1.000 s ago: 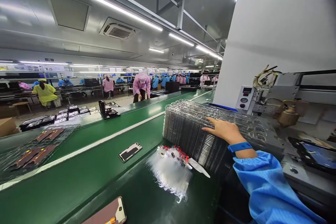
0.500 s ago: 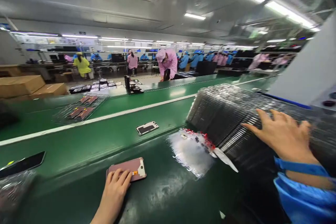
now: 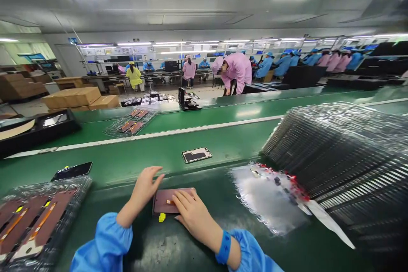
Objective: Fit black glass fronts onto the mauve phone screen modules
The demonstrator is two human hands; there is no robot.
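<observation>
A phone screen panel (image 3: 162,202) lies on the green work surface, its reddish-brown back up, with an orange flex cable and a yellow tab at its near edge. My right hand (image 3: 196,214) lies on the panel's right part, fingers stretched flat across it. Above the panel's left end is my left hand (image 3: 145,189), thumb and fingers apart, holding nothing. Whether its fingertips touch the panel is unclear. Beyond both hands a phone frame (image 3: 196,154) rests on the belt.
To the right stand stacked clear plastic trays (image 3: 344,148), with a clear plastic sheet (image 3: 270,199) edged in red before them. At left are a tray of panels (image 3: 76,204) and a dark screen (image 3: 72,171). A person in pink (image 3: 237,70) bends beyond the belt.
My right hand has moved from the tray stack onto the panel. My left hand has come off the panel's face to its left end. The view has swung left, and the yellow tab now shows.
</observation>
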